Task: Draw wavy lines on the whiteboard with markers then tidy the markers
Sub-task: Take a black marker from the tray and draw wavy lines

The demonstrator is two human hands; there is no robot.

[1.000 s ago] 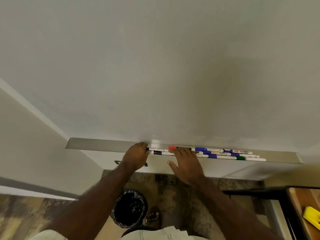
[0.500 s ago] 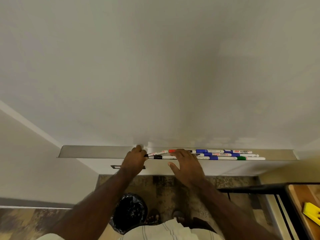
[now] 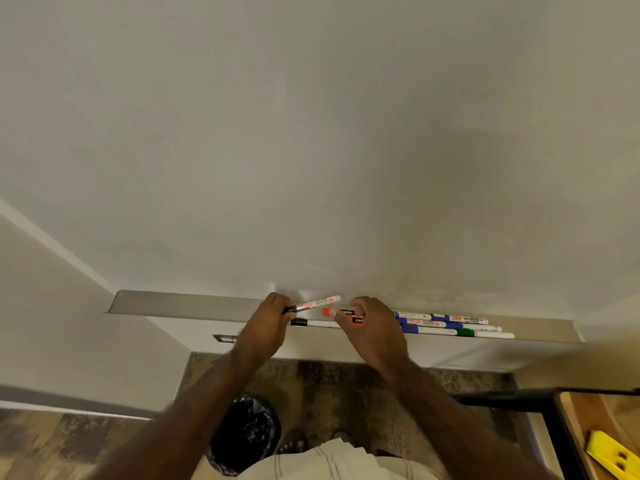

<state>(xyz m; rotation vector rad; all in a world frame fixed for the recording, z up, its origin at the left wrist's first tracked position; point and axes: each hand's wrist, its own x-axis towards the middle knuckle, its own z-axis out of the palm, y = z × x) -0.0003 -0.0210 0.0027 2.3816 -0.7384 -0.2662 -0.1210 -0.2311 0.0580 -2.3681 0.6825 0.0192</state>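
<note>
A blank whiteboard [image 3: 346, 133] fills the upper view, with a metal marker tray [image 3: 180, 303] along its lower edge. My left hand [image 3: 268, 322] grips the black-capped end of a white marker [image 3: 318, 302], whose far end is tilted up off the tray. My right hand [image 3: 372, 327] lies over the red-capped markers [image 3: 341, 312], its fingers curled round them. A black-capped marker [image 3: 311, 323] lies in the tray between my hands. Several blue-capped markers [image 3: 440, 322] and a green-capped one [image 3: 465, 332] lie in a row to the right.
A black-lined bin [image 3: 244, 433] stands on the floor below my arms. At the lower right is a wooden surface [image 3: 588, 417] with a yellow object [image 3: 613, 455] on it. A wall meets the board on the left.
My left hand has lifted the white marker's far end off the tray and tilted it up. My right hand has moved slightly right, uncovering the red caps. The view has shifted a little.
</note>
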